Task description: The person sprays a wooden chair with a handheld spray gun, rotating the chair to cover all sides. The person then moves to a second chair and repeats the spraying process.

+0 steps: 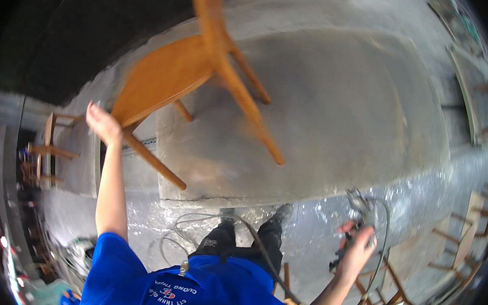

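A brown wooden chair (pixel 169 78) with a rounded seat is tilted over a broad grey worktop, its near backrest post blurred. I cannot tell whether its legs touch the worktop. My left hand (pixel 104 125) is against the left corner of the seat, near the top of a leg. Its visible fingers stretch out past the seat edge; the thumb is hidden. On the right, my right hand (pixel 358 247) is closed around the dark grip of a spray gun (pixel 360 207) with a metal head. A hose (pixel 385 232) runs from the gun past my forearm.
The grey worktop (pixel 338 114) spreads in front of my legs. More hose (pixel 249 227) loops across my legs. Several wooden chairs stand at the right, including one chair (pixel 387 296) near my right forearm. Other chair frames (pixel 49 148) are at the left. A dark surface fills the upper left.
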`<action>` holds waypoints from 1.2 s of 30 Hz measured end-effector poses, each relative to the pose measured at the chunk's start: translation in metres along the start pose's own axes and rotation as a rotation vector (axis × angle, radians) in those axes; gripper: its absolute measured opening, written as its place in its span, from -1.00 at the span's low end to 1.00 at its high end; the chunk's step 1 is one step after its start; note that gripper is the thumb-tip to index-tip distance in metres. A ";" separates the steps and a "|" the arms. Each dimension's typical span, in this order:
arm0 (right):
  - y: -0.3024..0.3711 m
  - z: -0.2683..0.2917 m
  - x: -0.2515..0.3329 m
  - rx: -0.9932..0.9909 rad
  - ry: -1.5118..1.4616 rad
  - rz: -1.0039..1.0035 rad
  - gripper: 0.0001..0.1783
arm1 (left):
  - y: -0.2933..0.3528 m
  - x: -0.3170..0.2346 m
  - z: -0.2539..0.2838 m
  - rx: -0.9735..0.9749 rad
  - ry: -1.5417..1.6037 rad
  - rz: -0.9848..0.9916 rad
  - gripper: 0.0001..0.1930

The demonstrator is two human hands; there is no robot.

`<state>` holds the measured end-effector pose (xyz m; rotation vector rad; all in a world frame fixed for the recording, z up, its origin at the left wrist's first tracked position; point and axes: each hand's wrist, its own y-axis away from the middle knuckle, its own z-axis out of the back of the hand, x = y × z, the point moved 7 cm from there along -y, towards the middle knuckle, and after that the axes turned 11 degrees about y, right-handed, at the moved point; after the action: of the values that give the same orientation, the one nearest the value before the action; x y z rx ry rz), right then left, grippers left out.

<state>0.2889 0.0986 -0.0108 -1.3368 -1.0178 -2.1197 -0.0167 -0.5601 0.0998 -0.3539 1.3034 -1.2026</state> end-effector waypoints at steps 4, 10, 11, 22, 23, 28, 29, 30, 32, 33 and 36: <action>0.052 -0.015 0.041 0.078 -0.352 0.247 -0.11 | 0.035 0.028 -0.014 0.011 0.153 -0.095 -0.30; 0.168 -0.107 0.078 0.439 -0.355 0.528 0.01 | 0.251 0.144 -0.043 0.628 0.467 1.064 -0.38; 0.180 -0.125 0.080 0.427 -0.298 0.540 0.03 | 0.260 0.149 -0.037 0.603 0.434 0.924 -0.43; 0.215 -0.242 0.074 0.283 -0.311 0.418 0.05 | 0.216 0.131 -0.060 0.622 0.298 0.802 -0.40; 0.211 -0.250 0.066 0.174 -0.291 0.404 0.11 | 0.210 0.128 -0.063 0.625 0.309 0.792 -0.39; 0.175 -0.289 0.050 0.255 -0.220 0.432 0.00 | 0.186 0.121 -0.081 0.637 0.313 0.771 -0.37; 0.173 -0.297 0.050 0.312 -0.294 0.452 -0.03 | 0.182 0.120 -0.084 0.637 0.300 0.760 -0.36; 0.169 -0.301 0.047 0.229 -0.244 0.470 -0.05 | 0.179 0.120 -0.086 0.639 0.291 0.753 -0.36; 0.161 -0.309 0.041 0.082 -0.197 0.504 -0.08 | 0.176 0.118 -0.091 0.654 0.314 0.752 -0.36; 0.156 -0.310 0.038 0.055 -0.186 0.493 -0.12 | 0.176 0.119 -0.093 0.668 0.319 0.778 -0.37; 0.146 -0.307 0.022 -0.074 -0.274 0.413 -0.11 | 0.176 0.118 -0.096 0.654 0.328 0.745 -0.37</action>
<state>0.2018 -0.2310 -0.0205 -1.7375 -0.6870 -1.7133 -0.0391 -0.5471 -0.1315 0.7708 1.0757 -0.9736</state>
